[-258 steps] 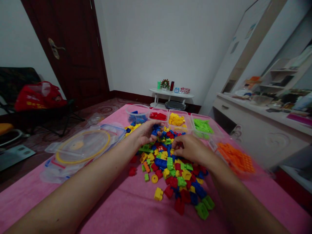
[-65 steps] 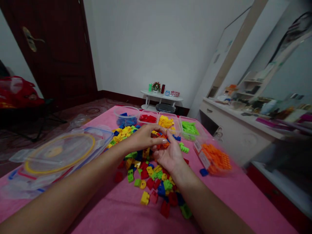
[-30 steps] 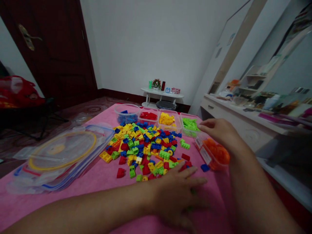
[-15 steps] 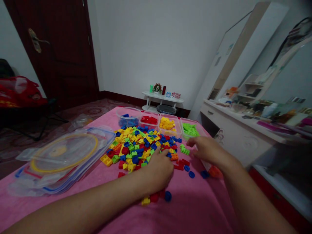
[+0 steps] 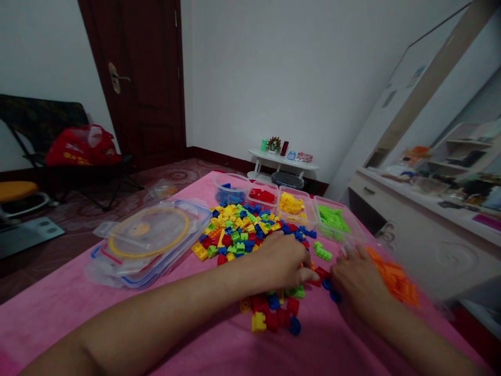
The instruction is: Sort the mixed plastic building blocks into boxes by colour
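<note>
My left hand (image 5: 284, 260) lies palm down, cupped over loose toy bricks at the near right edge of a big mixed pile (image 5: 242, 230) of yellow, blue, red and green bricks. Its fingers are bent and together; what lies under them is hidden. My right hand (image 5: 357, 279) is close beside it, fingers curled down by small red and blue pieces (image 5: 326, 278), next to the orange-brick tub (image 5: 395, 277). A small cluster of bricks (image 5: 274, 309) sits just below my left hand.
Tubs stand in a row behind the pile: blue (image 5: 230, 188), red (image 5: 264, 196), yellow (image 5: 291, 203), green (image 5: 332, 219). Stacked clear lids (image 5: 148, 240) lie at left on the pink cloth (image 5: 188, 339). A white dresser (image 5: 422, 235) is at right, a folding chair with a red bag (image 5: 82, 146) at left.
Both hands have drawn nearer together at the pile's right edge. My right hand dropped from the orange tub to the cloth. The view has swung left.
</note>
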The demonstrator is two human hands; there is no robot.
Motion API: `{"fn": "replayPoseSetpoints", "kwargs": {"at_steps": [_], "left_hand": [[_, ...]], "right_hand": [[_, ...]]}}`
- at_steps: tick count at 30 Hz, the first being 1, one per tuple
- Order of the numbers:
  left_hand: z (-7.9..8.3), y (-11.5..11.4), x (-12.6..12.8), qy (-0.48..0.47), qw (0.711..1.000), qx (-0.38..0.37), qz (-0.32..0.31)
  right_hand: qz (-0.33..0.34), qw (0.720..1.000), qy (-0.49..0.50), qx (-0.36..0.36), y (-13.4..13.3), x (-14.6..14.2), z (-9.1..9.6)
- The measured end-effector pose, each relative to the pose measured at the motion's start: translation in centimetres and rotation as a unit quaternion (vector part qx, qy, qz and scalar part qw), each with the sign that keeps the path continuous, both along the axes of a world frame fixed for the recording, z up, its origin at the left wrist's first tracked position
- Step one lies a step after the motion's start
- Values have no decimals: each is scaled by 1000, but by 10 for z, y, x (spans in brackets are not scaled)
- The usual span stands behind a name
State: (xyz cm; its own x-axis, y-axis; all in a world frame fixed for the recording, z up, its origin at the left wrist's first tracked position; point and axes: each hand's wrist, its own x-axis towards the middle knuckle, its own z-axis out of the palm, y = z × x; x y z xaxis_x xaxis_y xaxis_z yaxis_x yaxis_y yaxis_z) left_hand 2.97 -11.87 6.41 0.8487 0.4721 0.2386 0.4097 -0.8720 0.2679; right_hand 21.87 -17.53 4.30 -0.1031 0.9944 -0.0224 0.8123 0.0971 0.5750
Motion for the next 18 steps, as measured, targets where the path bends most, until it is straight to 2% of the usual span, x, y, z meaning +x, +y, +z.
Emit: {"fn": "replayPoseSetpoints", "kwargs": {"at_steps": [4,6,8,12,15,18], "left_hand": [[16,31,-17,-77,994,25,77],[20,57,-33,-107,982,40,151],[19,87,-53,-118,958,60,253],[-3,136,-83,-85,907,35,411],[-28,154,-89,-41,895,-13,444],[-49,158,-85,-1,892,-44,450]], "right_hand": [[-19,991,134,12,25,-10,33],[-31,975,213,51,41,-14,38],[-24,955,282,86,55,-19,37],[11,913,392,110,76,-33,18],[44,875,462,141,83,-42,-1],[70,848,501,157,86,-45,-17]]}}
